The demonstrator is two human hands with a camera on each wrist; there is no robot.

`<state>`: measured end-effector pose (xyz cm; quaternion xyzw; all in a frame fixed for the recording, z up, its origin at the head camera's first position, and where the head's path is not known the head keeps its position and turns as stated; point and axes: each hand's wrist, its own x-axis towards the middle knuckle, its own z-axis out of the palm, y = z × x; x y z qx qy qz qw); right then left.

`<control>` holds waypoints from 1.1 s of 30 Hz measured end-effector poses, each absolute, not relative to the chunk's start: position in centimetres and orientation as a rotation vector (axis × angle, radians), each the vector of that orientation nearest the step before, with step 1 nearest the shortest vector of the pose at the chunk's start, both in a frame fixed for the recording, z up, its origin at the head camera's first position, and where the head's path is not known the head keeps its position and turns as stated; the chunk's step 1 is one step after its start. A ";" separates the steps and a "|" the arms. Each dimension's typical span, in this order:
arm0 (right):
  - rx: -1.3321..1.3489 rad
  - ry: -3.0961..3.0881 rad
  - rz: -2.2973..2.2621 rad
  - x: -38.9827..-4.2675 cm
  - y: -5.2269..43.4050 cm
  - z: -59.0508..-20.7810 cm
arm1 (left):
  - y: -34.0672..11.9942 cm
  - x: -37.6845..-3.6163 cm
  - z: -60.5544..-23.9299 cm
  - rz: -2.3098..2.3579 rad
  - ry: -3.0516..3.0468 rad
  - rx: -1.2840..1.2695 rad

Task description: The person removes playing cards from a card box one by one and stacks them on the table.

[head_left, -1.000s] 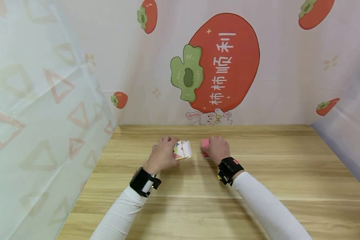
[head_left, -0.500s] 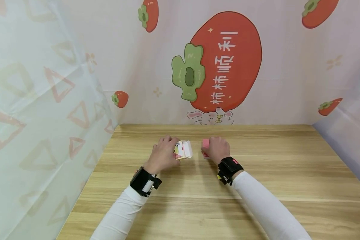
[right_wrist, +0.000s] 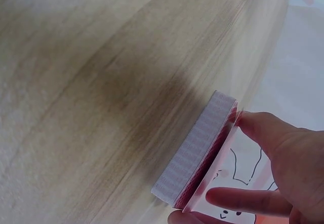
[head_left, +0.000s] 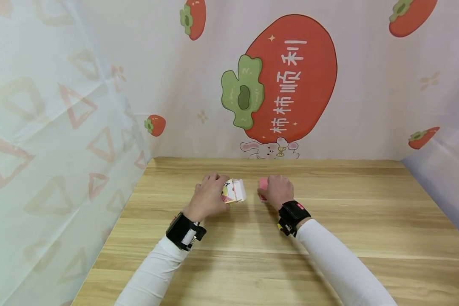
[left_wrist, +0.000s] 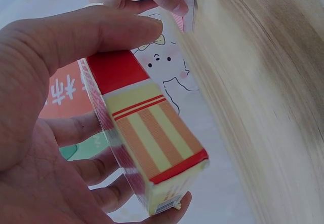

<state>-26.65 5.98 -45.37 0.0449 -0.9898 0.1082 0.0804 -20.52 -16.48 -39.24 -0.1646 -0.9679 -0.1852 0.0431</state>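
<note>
My view shifts; left hand [head_left: 208, 198] grips box [left_wrist: 152, 127], right hand [head_left: 279, 190] pinches cards [right_wrist: 196, 153] near worktop's far edge [head_left: 340, 164]; slackening could spill them.

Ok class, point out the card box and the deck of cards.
Card box [left_wrist: 156, 138]: left wrist view, on its striped narrow side.
Deck of cards [right_wrist: 194, 149]: right wrist view, on the pale stacked edges.

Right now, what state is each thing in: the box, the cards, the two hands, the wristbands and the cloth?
Box: held, end flap open.
Cards: outside the box, mostly stacked evenly, one outer layer slightly parted.
Left hand: gripping the box.
Right hand: holding the cards.
Wristbands: fastened, one on each wrist.
Cloth: hanging, creased in places.
</note>
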 end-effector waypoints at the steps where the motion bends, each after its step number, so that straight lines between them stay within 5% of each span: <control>1: 0.134 -2.960 0.323 -26.7 6.0 -45.4 | -16.5 -20.5 -39.2 -0.567 -2.960 -0.504; 33: 0.109 -2.980 0.335 -26.5 5.9 -45.7 | -16.5 -20.3 -39.3 -0.564 -2.964 -0.494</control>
